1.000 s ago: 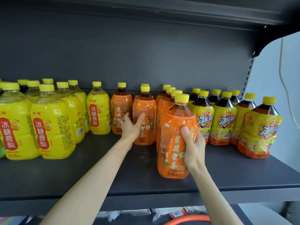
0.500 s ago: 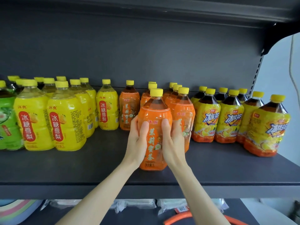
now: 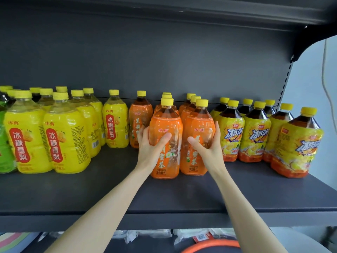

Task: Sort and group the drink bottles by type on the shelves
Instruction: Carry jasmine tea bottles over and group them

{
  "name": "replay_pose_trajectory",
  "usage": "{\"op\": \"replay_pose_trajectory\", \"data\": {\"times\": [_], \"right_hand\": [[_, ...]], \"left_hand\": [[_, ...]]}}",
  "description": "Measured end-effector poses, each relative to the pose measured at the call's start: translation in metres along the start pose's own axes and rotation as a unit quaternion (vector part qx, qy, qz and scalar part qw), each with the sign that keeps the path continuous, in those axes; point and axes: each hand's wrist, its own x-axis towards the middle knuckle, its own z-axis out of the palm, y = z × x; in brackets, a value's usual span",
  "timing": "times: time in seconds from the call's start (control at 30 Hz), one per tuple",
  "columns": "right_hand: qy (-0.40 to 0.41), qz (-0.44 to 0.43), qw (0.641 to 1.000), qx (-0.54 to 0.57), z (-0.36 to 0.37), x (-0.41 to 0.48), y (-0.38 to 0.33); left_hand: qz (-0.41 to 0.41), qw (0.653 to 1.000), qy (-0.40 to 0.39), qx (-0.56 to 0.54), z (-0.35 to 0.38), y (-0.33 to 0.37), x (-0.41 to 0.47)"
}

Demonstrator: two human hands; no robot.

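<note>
Two rows of orange-labelled tea bottles with yellow caps stand mid-shelf. My left hand wraps the front bottle of the left row. My right hand wraps the front bottle of the right row. Both bottles stand upright on the dark shelf, side by side and nearly touching. A single orange bottle stands just left of them, further back. Yellow pear-drink bottles fill the left. Iced-tea bottles with yellow and orange labels fill the right.
A green-labelled bottle shows at the far left edge. The shelf's back panel is close behind the rows, and another shelf hangs overhead. Below the shelf lie plastic packets and an orange hoop.
My right hand has let go of the orange bottle that both hands held and now grips the neighbouring front bottle. The held bottle has moved back, level with that neighbour.
</note>
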Motion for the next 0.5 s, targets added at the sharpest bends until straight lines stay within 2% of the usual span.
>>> {"op": "replay_pose_trajectory", "data": {"times": [0.23,0.5], "right_hand": [[-0.026,-0.007,1.000,0.007,-0.006,0.007,0.009],[-0.041,-0.012,0.999,-0.006,-0.007,0.009,0.011]], "left_hand": [[-0.009,0.999,-0.002,-0.033,0.010,-0.007,0.010],[-0.002,0.999,0.034,-0.004,0.016,-0.010,0.010]]}}
